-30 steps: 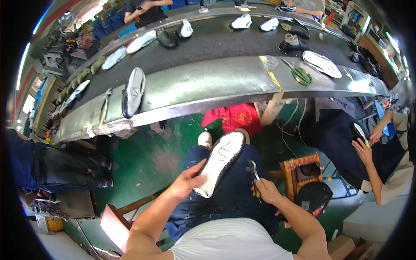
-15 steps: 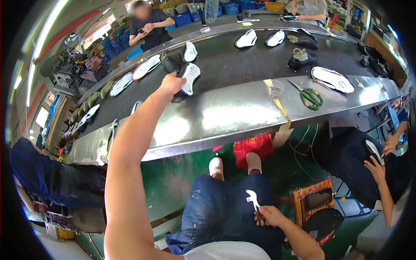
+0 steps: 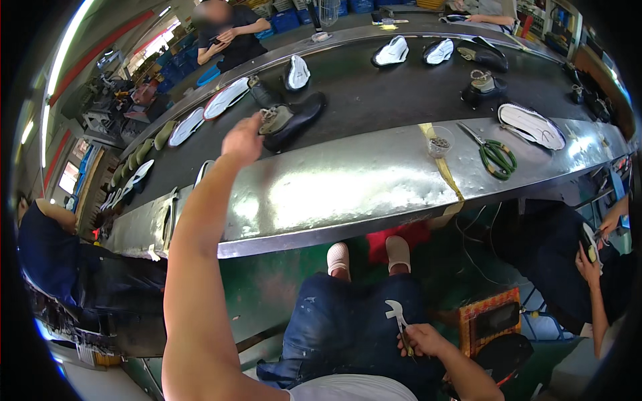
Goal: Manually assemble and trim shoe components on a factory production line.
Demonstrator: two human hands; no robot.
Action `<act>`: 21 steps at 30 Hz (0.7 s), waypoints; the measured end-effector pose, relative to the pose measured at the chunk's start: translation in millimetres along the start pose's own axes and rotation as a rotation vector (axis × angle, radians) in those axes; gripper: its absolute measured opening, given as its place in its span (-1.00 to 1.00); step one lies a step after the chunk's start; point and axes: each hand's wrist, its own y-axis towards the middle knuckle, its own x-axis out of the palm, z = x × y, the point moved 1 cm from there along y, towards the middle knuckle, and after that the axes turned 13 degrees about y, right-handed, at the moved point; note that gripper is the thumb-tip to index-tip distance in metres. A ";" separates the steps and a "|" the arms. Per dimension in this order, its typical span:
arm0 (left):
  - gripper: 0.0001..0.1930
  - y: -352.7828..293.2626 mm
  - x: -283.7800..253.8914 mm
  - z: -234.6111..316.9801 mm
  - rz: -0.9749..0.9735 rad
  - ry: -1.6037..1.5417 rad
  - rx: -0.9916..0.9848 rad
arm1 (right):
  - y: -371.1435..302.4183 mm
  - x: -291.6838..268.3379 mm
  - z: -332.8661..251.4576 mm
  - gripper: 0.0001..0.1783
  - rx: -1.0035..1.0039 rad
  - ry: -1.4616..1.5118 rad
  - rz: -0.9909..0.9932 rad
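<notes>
Handling the dark shoe point(image 3: 301, 119) just right of the left fingers point(image 3: 253, 125) likely calls for a level sole; their grip is unclear, while right fingers point(image 3: 416, 332) clasp pincers point(image 3: 396, 311).

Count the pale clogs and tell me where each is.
2: left clog, just beyond the left knee; right clog, beside it, by the red cloth and beyond the pincers in the right hand. Other people's feet are mostly hidden, so there may be more.
</notes>
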 end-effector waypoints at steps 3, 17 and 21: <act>-0.01 -30.3 -17.5 -44.4 -0.262 0.331 -0.604 | 0.4 3.0 1.4 -0.51 0.007 -0.017 0.022; -0.64 -186.8 -30.2 -88.1 -0.348 -1.761 -0.466 | -2.4 21.7 8.8 -0.44 -0.068 -0.132 0.059; -0.58 -288.3 -70.8 50.0 -0.201 -2.197 -0.578 | -4.5 24.0 23.5 -0.41 -0.096 -0.110 0.111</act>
